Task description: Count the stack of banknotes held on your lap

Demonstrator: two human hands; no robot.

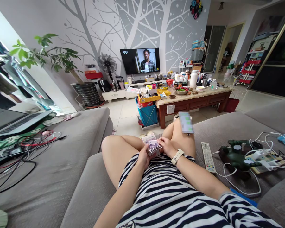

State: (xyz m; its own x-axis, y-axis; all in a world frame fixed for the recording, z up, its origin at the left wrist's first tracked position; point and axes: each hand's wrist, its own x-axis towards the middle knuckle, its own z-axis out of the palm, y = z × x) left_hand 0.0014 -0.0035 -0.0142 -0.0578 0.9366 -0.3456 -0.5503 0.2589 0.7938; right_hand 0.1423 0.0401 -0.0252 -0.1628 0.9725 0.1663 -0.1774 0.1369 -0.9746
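Grey sofa [90, 183]; banknotes [153, 145] in left hand [144, 155], right hand [166, 146] at edge.

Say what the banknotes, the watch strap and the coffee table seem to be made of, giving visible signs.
Banknotes: probably matt paper; thin printed sheets overlap in a stack.
Watch strap: perhaps smooth silicone or plastic; plain cream, curved, no weave visible.
Coffee table: likely varnished wood below, reddish-brown with slight sheen; its mottled pale top may be stone.
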